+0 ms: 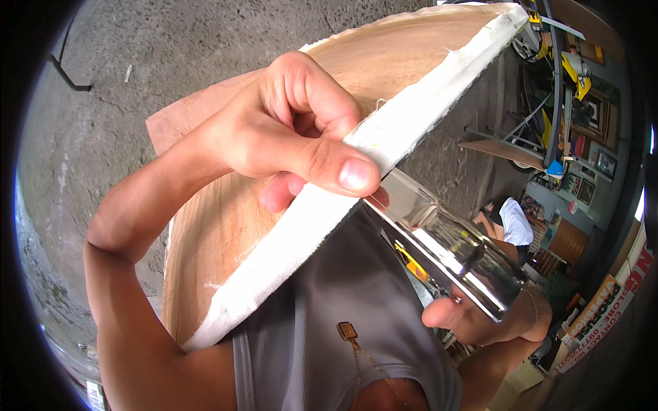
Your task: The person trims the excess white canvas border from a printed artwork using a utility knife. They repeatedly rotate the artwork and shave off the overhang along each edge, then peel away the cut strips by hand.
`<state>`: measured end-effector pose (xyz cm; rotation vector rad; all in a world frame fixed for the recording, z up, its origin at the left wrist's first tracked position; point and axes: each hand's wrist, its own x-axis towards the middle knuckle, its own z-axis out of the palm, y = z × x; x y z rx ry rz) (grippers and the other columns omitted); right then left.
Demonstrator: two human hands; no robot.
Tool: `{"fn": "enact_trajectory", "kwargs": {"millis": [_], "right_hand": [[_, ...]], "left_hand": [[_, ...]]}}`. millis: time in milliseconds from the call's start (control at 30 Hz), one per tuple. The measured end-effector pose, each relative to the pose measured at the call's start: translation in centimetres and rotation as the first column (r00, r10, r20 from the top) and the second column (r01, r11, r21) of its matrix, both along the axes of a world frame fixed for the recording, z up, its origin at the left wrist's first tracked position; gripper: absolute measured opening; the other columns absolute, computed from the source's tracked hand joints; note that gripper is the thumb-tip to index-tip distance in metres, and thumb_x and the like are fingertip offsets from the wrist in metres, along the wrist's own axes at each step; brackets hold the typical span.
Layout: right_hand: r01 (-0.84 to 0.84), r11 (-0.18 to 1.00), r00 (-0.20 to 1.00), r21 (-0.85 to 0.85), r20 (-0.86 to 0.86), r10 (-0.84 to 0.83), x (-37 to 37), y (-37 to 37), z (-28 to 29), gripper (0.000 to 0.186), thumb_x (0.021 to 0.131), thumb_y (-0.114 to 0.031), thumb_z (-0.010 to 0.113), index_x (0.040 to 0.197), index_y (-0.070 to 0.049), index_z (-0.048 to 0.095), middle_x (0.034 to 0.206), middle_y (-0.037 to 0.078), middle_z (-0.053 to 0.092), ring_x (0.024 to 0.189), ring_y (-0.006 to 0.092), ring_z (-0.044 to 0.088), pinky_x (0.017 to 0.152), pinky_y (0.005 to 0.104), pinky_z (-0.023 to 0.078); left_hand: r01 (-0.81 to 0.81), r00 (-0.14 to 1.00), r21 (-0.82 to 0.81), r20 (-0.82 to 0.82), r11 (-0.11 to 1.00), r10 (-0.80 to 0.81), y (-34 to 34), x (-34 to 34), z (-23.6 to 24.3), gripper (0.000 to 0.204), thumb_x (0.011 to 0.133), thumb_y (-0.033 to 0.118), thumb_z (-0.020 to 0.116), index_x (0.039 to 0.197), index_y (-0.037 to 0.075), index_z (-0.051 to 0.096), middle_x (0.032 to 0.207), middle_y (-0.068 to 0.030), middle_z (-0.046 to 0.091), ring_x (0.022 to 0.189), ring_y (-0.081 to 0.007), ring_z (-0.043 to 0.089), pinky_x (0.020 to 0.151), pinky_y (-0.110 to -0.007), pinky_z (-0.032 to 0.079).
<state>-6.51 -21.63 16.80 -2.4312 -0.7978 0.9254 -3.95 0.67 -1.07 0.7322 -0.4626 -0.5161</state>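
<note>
A curved wooden board (370, 58) is held up at a slant in front of me, a strip of white cloth (264, 274) wrapped along its edge. My left hand (301, 133) pinches this edge. Its thumb lies on the cloth and the other fingers are bent around the board, partly hidden. In my right hand (486, 312) is a shiny chrome staple gun (452, 240), its narrow end at the cloth edge just beside my left thumb. Most of my right fingers are hidden behind the tool. Loose threads hang from the cloth.
Rough grey concrete floor (185, 34) lies beyond the board. At the right, a person in a white shirt (515, 222) bends low near shelves with framed pictures (604, 164). A metal frame with yellow parts (577, 75) stands at the upper right, a lettered sign (603, 312) at the lower right.
</note>
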Motion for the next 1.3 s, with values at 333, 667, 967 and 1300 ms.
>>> {"fn": "enact_trajectory", "kwargs": {"millis": [333, 667, 967, 1300], "right_hand": [[0.039, 0.998, 0.995, 0.058, -0.092, -0.033, 0.1, 1.4, -0.9, 0.046, 0.068, -0.028, 0.087, 0.090, -0.001, 0.057, 0.073, 0.009, 0.061, 0.060, 0.0194, 0.065, 0.051, 0.0331, 0.050], [0.283, 0.954, 0.953, 0.102, -0.145, -0.267, -0.8, -3.3, -0.8, 0.046, 0.074, -0.038, 0.082, 0.094, -0.002, 0.061, 0.076, 0.004, 0.059, 0.064, 0.0144, 0.058, 0.053, 0.0277, 0.042], [0.299, 0.909, 0.745, 0.289, 0.524, -0.412, 8.6, -5.9, 2.3, 0.050, 0.080, -0.050, 0.074, 0.092, -0.003, 0.062, 0.071, -0.007, 0.051, 0.062, 0.0038, 0.040, 0.055, 0.0207, 0.030], [-0.240, 0.971, 0.450, 0.002, 0.886, 0.110, 34.1, 9.0, -5.7, 0.066, 0.076, -0.063, 0.068, 0.090, 0.001, 0.067, 0.078, 0.023, 0.063, 0.077, 0.0374, 0.063, 0.070, 0.0434, 0.048]], "left_hand": [[0.011, 1.000, 0.004, -0.012, 1.000, -0.011, -0.2, -0.2, -0.2, 0.029, 0.082, 0.018, 0.075, 0.069, -0.008, 0.068, 0.048, -0.0096, 0.059, 0.035, -0.0107, 0.054, 0.034, -0.021, 0.040], [-0.054, 0.998, 0.064, 0.032, 0.997, 0.052, 0.1, -0.4, -0.2, 0.039, 0.083, 0.022, 0.074, 0.054, 0.003, 0.057, 0.043, -0.0037, 0.052, 0.033, -0.0070, 0.049, 0.032, -0.021, 0.035], [-0.008, 1.000, 0.104, 0.013, 0.994, 0.007, 1.4, -0.1, 0.3, 0.031, 0.085, 0.016, 0.073, 0.063, -0.002, 0.063, 0.050, -0.0059, 0.057, 0.037, -0.0088, 0.053, 0.035, -0.022, 0.038], [-0.194, 0.971, 0.585, 0.227, 0.788, 0.070, 5.5, 0.9, 5.3, 0.023, 0.085, 0.016, 0.074, 0.069, 0.001, 0.067, 0.056, 0.0010, 0.056, 0.049, -0.0058, 0.047, 0.043, -0.026, 0.033]]}}
